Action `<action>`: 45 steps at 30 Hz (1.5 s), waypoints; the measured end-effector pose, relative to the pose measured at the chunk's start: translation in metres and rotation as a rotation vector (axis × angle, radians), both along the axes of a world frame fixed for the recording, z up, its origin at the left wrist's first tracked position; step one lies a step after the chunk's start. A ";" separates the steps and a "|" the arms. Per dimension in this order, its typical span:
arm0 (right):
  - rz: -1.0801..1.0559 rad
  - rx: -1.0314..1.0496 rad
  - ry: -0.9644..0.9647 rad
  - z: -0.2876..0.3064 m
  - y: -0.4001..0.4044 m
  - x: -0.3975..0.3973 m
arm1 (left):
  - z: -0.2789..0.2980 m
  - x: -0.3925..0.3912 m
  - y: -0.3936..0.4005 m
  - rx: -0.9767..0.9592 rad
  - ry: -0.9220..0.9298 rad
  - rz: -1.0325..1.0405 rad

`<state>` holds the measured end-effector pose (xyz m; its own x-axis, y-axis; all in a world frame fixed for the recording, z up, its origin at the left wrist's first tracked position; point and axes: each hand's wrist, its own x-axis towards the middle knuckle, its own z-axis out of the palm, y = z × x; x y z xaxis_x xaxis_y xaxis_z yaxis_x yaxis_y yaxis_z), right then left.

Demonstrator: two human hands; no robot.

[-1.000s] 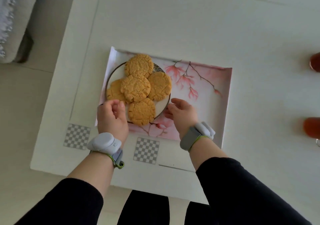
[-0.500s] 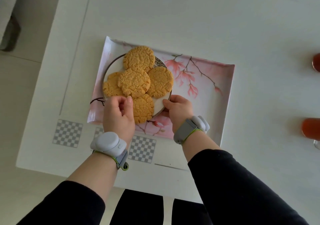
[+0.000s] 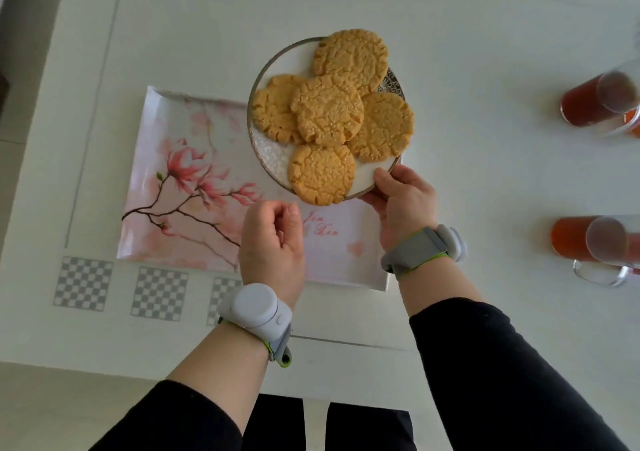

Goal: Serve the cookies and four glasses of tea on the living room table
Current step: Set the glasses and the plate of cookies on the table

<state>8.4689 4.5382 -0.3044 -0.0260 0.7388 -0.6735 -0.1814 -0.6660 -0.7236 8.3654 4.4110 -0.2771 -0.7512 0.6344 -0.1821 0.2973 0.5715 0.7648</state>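
Note:
A round white plate (image 3: 277,157) with several golden cookies (image 3: 327,111) is lifted above the right end of the pink floral tray (image 3: 194,180). My right hand (image 3: 405,204) grips the plate's near right rim. My left hand (image 3: 273,242) hovers just below the plate with its fingers loosely curled, holding nothing. Two glasses of reddish tea stand at the right edge of the white table (image 3: 207,34): one farther back (image 3: 595,104), one nearer (image 3: 588,242). Both are cut off by the frame.
The tray lies flat near the table's front edge with nothing on it. Checkered grey squares (image 3: 159,293) mark the table surface in front of the tray. My legs show below the table edge. Floor lies to the left.
The plate of cookies has risen off the tray and moved right, held by my right hand alone. My left hand has let go of the plate's rim.

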 end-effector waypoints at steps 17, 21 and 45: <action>-0.271 -0.034 0.028 -0.024 0.044 0.134 | -0.065 0.104 0.073 -0.316 -0.010 -0.252; -0.288 -0.054 0.025 -0.026 0.045 0.139 | -0.064 0.094 0.070 -0.313 -0.004 -0.198; -0.297 -0.190 -0.018 -0.030 0.030 0.086 | -0.065 0.037 0.049 -0.341 0.017 -0.022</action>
<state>8.5553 4.5684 -0.3344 0.1842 0.5734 -0.7983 -0.3764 -0.7092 -0.5962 8.4026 4.4600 -0.3417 -0.7425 0.5556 -0.3741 0.3236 0.7865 0.5260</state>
